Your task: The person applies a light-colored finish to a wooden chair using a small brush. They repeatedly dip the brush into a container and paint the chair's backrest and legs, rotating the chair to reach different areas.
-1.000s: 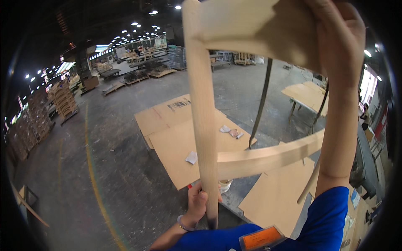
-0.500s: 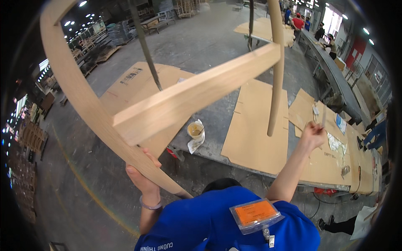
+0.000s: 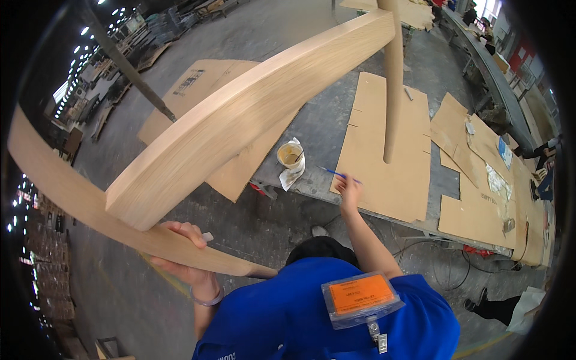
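Observation:
A pale wooden frame, looking like part of a chair, fills the upper left, with a broad curved rail joining two rounded legs. My left hand is wrapped round the near curved leg, just below the rail joint. A small whitish piece shows at its fingertips; its kind is unclear. My right hand pinches a thin blue stick, like a pen or fine brush, above the table's near edge. Left of its tip stands a tub of yellowish paste with a stirrer inside and a white cloth beside it.
Cardboard sheets cover much of the grey table. A small grey piece lies on the middle sheet. Scraps and crumpled plastic lie on the right. A conveyor runs behind. Another person's dark-clothed leg is at lower right.
My right hand has come left from over the right-hand cardboard, and the blue stick now shows in it. The frame appears lower and further left in view, my left hand still round its leg.

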Available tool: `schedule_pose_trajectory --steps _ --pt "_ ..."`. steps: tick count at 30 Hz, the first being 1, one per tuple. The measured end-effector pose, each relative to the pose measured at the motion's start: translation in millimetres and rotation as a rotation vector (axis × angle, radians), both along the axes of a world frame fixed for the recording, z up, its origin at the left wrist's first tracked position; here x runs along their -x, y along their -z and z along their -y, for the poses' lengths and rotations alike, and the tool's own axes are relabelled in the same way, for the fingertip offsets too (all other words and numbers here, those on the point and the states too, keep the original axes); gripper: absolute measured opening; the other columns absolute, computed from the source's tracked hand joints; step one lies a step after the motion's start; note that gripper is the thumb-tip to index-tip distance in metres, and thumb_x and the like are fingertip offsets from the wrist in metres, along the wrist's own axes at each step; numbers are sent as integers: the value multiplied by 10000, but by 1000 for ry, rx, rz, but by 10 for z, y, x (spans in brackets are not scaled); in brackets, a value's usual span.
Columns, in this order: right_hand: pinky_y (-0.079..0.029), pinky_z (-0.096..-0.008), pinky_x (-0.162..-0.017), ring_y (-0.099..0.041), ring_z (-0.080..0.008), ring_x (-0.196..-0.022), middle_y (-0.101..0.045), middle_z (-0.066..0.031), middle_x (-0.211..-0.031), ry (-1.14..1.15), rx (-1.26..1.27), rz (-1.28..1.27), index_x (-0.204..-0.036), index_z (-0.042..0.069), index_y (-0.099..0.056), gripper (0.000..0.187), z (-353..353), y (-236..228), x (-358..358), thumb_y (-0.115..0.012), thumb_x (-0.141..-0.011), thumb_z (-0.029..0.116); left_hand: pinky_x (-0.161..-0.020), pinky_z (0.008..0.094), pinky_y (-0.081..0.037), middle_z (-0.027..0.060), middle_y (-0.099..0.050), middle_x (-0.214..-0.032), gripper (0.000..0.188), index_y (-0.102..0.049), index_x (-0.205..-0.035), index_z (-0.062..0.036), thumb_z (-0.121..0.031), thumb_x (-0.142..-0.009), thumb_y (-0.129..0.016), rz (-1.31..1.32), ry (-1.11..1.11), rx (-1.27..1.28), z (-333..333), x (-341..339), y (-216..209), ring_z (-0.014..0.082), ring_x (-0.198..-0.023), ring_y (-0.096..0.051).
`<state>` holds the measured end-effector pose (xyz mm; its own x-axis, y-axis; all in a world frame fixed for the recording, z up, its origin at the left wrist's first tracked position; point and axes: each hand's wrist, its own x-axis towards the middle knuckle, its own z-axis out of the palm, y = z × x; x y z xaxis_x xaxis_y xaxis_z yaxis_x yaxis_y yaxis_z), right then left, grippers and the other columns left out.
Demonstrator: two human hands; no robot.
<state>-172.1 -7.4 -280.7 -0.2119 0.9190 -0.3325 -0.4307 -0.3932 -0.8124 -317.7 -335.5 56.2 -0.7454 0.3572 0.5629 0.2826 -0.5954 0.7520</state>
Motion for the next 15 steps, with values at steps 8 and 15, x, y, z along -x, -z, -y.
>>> schedule_pose_trajectory --steps 8,15 --pt "-591 -429 -786 -766 -320 -913 -777 -210 -949 -398 -726 806 -1069 28 -759 265 -502 -152 1425 -673 -997 268 -523 225 -331 40 -586 -711 746 -620 -1196 -47 -746 -1045 -407 -56 -16 58 -100 19 -13 90 -578 -481" --pt "-588 -513 -860 -742 -417 -944 -770 -209 -986 -620 -760 1094 -1060 89 -798 318 -626 10 1789 -619 -979 340 -539 229 -328 17 -539 -676 704 -573 -1133 -76 -750 -1050 -387 -38 -176 141 -194 -27 -77 79 -577 -439"
